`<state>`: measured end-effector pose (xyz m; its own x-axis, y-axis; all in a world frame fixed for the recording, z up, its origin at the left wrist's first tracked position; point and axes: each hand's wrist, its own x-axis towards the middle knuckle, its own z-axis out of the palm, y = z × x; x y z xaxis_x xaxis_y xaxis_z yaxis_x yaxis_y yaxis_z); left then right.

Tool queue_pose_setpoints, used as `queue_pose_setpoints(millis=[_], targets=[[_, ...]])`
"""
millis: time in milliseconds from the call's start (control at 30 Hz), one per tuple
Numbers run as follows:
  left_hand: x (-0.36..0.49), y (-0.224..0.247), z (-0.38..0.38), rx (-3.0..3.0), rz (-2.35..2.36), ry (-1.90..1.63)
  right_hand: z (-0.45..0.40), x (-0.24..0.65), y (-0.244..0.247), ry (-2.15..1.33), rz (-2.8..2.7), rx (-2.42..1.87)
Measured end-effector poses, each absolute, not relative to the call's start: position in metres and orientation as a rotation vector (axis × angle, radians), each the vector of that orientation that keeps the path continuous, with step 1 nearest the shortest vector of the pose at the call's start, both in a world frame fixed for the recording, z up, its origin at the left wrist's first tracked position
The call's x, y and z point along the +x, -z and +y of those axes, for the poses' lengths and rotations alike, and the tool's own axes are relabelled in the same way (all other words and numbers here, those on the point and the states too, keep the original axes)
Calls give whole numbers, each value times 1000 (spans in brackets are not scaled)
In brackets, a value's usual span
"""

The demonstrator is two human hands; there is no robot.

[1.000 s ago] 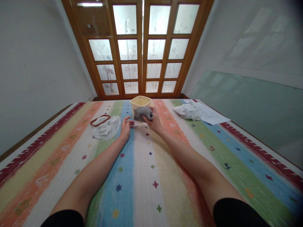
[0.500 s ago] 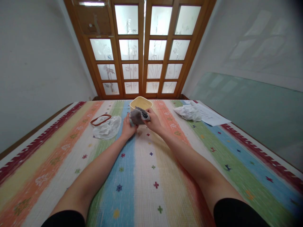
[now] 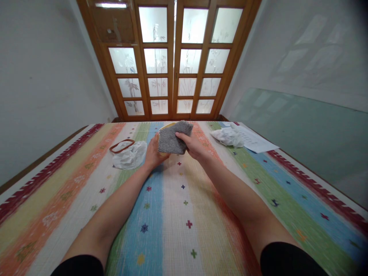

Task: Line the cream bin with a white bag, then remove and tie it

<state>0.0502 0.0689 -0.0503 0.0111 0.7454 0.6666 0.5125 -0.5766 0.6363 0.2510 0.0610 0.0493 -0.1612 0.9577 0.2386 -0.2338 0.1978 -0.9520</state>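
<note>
Left hand [image 3: 155,152] curls at left edge of grey cloth [image 3: 171,142]; can't tell whether it grips cloth or yellow tub [image 3: 168,125], mostly hidden behind. Cloth sits between both hands, longer side roughly crosswise. Right hand [image 3: 193,145] pinches its right side, thumb on near face.

"What lies toward the right of the striped tablecloth [image 3: 174,214]?"

"A crumpled white bundle [image 3: 230,137], beside sheets of paper [image 3: 258,141]."

"And beyond the far edge?"

"Wooden doors [image 3: 170,76] with frosted panes [image 3: 194,25] bearing bamboo designs; the right wall [image 3: 264,57] is pale green lower down."
</note>
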Motion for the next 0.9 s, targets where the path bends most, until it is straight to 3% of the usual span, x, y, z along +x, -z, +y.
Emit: queue_pose_setpoints(millis=[167,300,433,567,900], targets=[[46,49,65,2213,1263,-1521,75,280,-59,-509,-1228,-848],[39,49,66,2242,1190,-1499,67,298,-63,-30,-1789,-897],[35,47,65,2322,1130,-1439,53,290,-55,-321,-2405,-890],[37,49,62,2444,1054,-1331,49,273,-43,-708,-2526,-907],[58,63,56,2821,898,-1374,39,257,-30,-587,-2848,-1143]])
